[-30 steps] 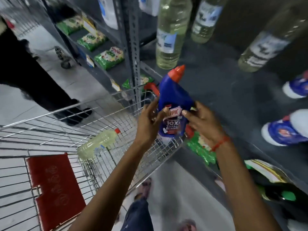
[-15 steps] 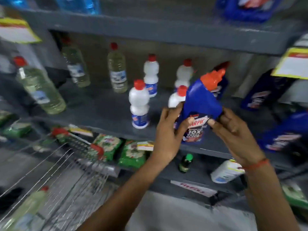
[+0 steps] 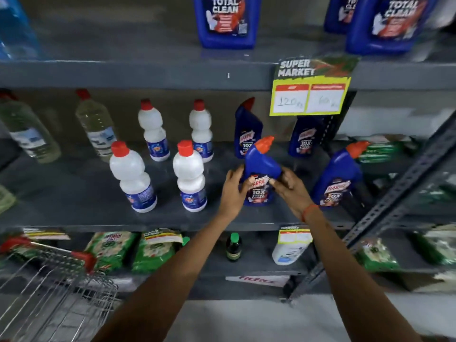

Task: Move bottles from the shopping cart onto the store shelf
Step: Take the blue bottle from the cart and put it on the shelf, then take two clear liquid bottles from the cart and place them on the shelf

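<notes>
A blue cleaner bottle (image 3: 261, 166) with an orange angled cap stands upright on the grey middle shelf (image 3: 74, 193), its base on or just above the surface. My left hand (image 3: 233, 191) grips its left side and my right hand (image 3: 290, 187) grips its right side at the label. Three matching blue bottles stand close by: one behind (image 3: 248, 129), one under the price tag (image 3: 306, 141), one to the right (image 3: 338, 176). The wire shopping cart (image 3: 49, 287) shows at the lower left; what is inside it is out of view.
Several white bottles with red caps (image 3: 133, 178) stand left of my hands, clear bottles (image 3: 96, 124) further left. A yellow price tag (image 3: 311, 90) hangs from the upper shelf. Green packets (image 3: 153, 250) and a small dark bottle (image 3: 233, 246) fill the shelf below. A slotted upright (image 3: 394, 201) slants at right.
Both hands have carried the blue bottle from over the cart up and forward to the middle shelf, and it now sits lower among the other blue bottles. The view has swung to face the shelf.
</notes>
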Demonstrator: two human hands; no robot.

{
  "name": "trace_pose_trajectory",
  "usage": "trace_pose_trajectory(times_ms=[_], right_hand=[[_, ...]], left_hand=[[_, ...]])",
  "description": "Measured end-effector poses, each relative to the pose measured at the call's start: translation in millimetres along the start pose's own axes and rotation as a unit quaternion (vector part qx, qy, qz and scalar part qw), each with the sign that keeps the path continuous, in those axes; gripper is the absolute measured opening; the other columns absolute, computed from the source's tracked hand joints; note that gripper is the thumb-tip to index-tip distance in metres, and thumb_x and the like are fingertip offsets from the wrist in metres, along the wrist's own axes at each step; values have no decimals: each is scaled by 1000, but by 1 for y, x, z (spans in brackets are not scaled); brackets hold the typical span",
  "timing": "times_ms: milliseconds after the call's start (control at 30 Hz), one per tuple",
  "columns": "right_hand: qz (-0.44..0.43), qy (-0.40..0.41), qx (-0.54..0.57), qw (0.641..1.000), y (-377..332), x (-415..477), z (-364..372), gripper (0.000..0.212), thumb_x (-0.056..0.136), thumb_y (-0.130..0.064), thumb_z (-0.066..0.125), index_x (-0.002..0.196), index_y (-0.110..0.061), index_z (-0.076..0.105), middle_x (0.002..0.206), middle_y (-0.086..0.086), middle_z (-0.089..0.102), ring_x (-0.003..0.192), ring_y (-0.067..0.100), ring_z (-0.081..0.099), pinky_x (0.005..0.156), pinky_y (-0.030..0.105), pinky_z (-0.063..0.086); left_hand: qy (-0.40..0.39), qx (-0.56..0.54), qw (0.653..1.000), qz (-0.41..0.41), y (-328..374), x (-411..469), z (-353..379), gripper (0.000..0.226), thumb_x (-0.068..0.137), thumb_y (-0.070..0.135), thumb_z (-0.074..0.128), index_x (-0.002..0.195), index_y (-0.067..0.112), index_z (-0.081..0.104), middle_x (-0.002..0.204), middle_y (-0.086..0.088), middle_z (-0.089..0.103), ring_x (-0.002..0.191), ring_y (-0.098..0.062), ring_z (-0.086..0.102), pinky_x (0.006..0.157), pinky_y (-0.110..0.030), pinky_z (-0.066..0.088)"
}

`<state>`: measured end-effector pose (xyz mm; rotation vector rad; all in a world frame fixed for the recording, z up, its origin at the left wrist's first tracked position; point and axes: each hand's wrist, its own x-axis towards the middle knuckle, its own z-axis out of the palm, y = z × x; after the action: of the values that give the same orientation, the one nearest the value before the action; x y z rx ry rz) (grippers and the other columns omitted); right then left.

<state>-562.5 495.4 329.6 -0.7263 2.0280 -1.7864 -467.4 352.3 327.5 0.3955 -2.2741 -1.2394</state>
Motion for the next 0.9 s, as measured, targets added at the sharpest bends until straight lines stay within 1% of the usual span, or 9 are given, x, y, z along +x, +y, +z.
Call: trace_pose_trajectory(times_ms=[133,200,267,367,433,533,600,767,900], right_hand=[[22,-11,3,1000,2,3,2,41,90,3,54,117,-28,51,123,1,60,102,-7,61,82,12,52],[33,-13,5,999,-1,-2,2,46,92,4,49,132,-17,41,139,10,49,117,5,53,93,17,47],[21,51,8,998,-11,-13,11,55,93,7,44,144,-5,28,149,11,37,130,13,41,103,21,39],[-97,234,34,967,-35,-41,51,43,91,14,39,133,5,40,127,16,53,117,10,52,102,25,40],[-155,273,59,948,-51,-65,100,35,90,13,38,121,2,48,113,15,54,104,16,55,99,28,43],[-166,199,81,962,-65,-92,186,33,89,11,37,117,0,49,112,12,54,99,16,55,94,23,45],[-133,130,93,978,-69,-104,245,28,92,6,38,115,-4,51,108,11,57,99,15,57,93,30,46],[-42,-24,102,994,-65,-133,402,27,95,-7,39,119,-6,51,102,6,62,92,12,61,86,38,50],[48,-145,103,983,-48,-165,530,24,97,-1,39,117,-7,50,100,4,61,82,2,60,76,22,52]], left_hand=[[3,4,1000,3,-6,3,-1,43,93,11,54,134,-1,44,117,-29,52,109,-36,56,95,-32,43],[0,-3,1000,7,-1,-2,-4,47,93,12,56,136,0,41,124,-27,51,116,-34,52,101,-36,42],[22,-21,1000,7,7,-12,-9,53,92,16,57,140,4,36,133,-23,48,124,-29,46,106,-36,39],[89,-69,993,17,14,-39,-34,50,93,17,56,140,10,39,134,-9,50,123,-22,51,102,-32,45],[130,-122,984,30,10,-64,-63,42,93,15,55,134,9,46,130,-1,53,119,-16,56,98,-27,48],[202,-130,971,4,-10,-101,-122,29,94,15,52,121,7,57,126,-9,61,114,-8,58,95,-17,46],[256,-100,961,-29,-32,-127,-167,22,95,13,51,115,8,59,120,-12,64,109,0,59,92,-12,45],[381,-55,910,-154,-108,-205,-288,21,97,11,48,112,6,61,109,-12,68,97,-10,62,86,-23,49],[445,-33,860,-248,-170,-280,-366,17,98,20,46,109,20,59,101,-3,69,93,-12,66,81,-27,52]])
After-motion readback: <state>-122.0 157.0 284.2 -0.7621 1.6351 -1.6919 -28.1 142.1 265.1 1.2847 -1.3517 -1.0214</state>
